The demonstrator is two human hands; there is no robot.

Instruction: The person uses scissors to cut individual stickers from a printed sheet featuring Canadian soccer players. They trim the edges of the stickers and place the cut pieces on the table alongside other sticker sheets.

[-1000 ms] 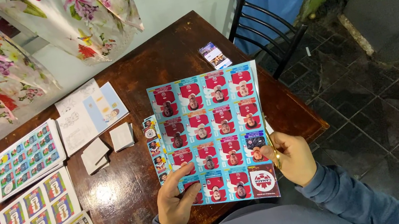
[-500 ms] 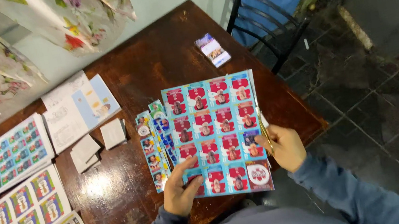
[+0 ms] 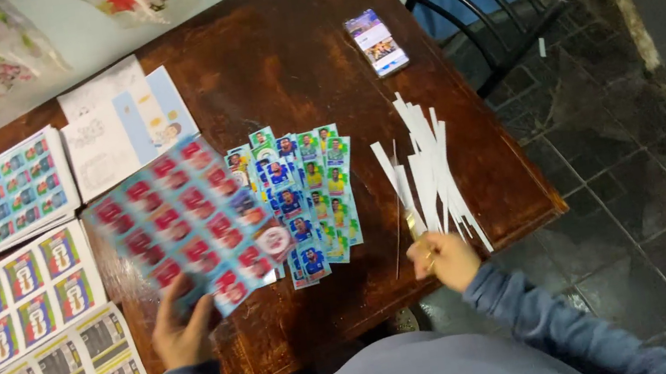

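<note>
Since 0.5 s ago the card sheet has swung left, uncovering cut cards and paper strips. Left hand pinches the sheet's lower edge; right hand is closed around scissors. Steady support would stop sagging. Bare table lies beyond; the near edge is close.

Phone, black chair, paper strips.
</note>
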